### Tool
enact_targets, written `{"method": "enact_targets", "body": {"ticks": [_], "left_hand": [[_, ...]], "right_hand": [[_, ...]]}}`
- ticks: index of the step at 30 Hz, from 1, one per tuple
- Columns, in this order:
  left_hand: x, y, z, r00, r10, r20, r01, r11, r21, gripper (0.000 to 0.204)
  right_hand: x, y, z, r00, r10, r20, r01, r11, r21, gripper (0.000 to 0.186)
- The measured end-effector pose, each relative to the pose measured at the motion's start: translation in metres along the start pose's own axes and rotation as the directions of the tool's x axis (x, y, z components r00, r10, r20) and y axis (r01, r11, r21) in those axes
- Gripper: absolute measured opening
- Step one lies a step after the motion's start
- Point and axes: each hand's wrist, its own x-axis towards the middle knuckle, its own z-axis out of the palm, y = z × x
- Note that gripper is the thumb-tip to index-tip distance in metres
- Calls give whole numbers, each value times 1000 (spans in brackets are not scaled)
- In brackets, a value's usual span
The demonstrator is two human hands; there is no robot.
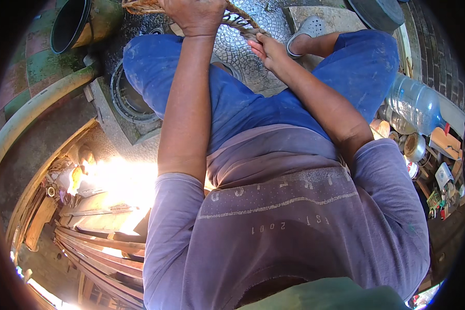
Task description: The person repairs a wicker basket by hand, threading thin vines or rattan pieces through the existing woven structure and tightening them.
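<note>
At the top edge of the head view, my left hand is closed over a brown braided band that looks like plant fibre. The band arcs out on both sides of that hand, with an openwork part between my hands. Lower and to the right, my right hand pinches the band's right end near the fingertips, while its other fingers stick out below. The picture's edge cuts off the rest of the band. Both hands are above the patterned grey floor, beyond my bent knees in blue trousers.
A dark bucket lies tipped at the upper left, above a curved pipe. Beside my left knee is a round dark basin. To the right are a black tub and a clear water jug. Wooden planks lie lower left.
</note>
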Motion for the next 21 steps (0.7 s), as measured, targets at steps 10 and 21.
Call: {"method": "enact_targets", "body": {"ticks": [10, 21], "left_hand": [[4, -8, 1, 1000, -9, -14, 11, 996, 87, 13], [8, -26, 3, 998, -37, -40, 38, 999, 24, 15]], "right_hand": [[-12, 0, 20, 976, -101, 195, 131, 980, -149, 18], [9, 30, -30, 988, 135, -72, -153, 870, -469, 29]]}}
